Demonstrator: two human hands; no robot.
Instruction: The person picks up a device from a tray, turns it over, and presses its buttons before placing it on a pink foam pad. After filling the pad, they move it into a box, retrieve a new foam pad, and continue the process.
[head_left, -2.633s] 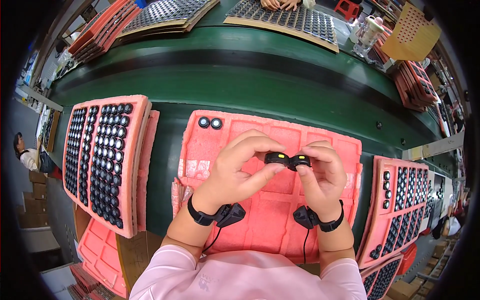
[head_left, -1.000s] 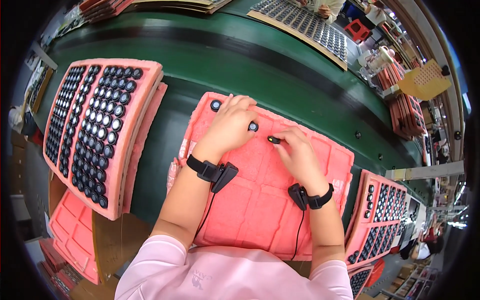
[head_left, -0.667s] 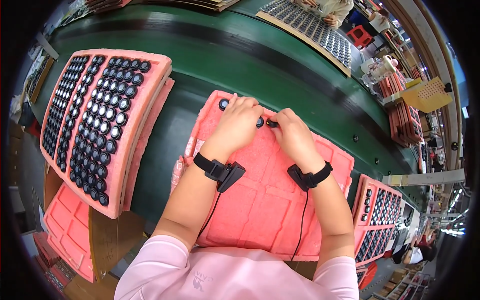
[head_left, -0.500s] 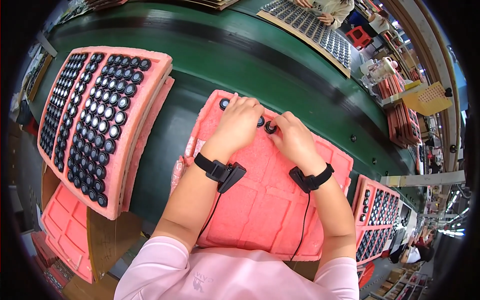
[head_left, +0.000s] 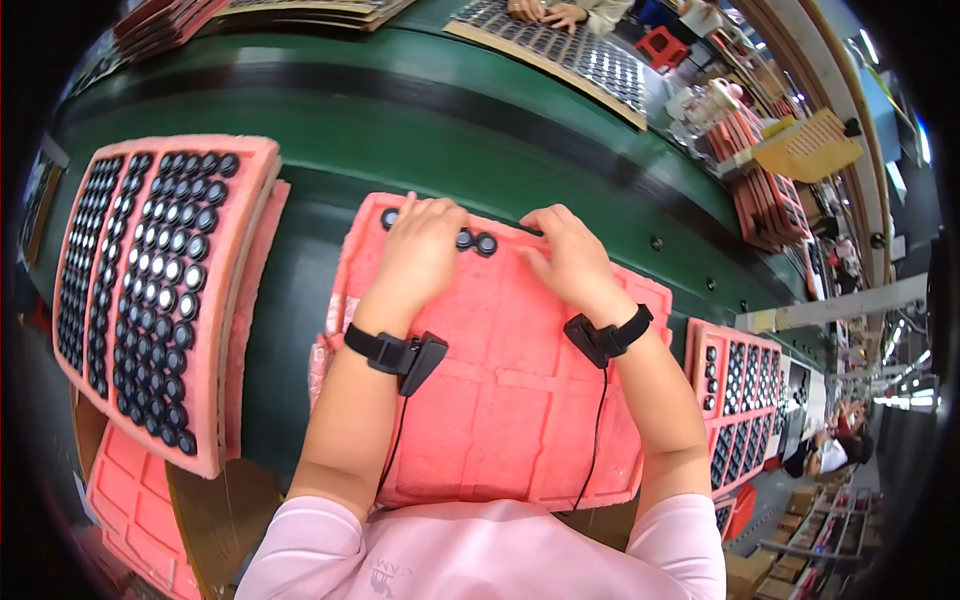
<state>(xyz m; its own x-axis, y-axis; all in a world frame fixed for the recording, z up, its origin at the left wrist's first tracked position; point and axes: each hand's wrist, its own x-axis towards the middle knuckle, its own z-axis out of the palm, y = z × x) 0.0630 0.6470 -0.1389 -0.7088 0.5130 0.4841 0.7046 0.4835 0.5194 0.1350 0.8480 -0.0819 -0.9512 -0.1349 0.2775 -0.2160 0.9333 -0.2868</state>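
Observation:
A pink foam tray with shallow compartments lies in front of me. Along its far edge sits a short row of black round parts, each with a pale centre; another such round part is at the far left corner. My left hand rests over this row, its fingers bent down and their tips hidden, so I cannot see whether they grip anything. Right of the row, my right hand hovers by the tray's far edge, thumb and forefinger apart, with no part visible between them. Black straps with small devices circle both wrists.
On the left a pink tray full of black round parts is stacked on another. A green conveyor belt runs behind, with a few loose round parts at right. More filled trays stand right; across the belt, a co-worker's hands.
My right hand has let go of a round part, which now sits in the row, and has moved right with its fingers spread. My view has shifted; the left hand stays over the row.

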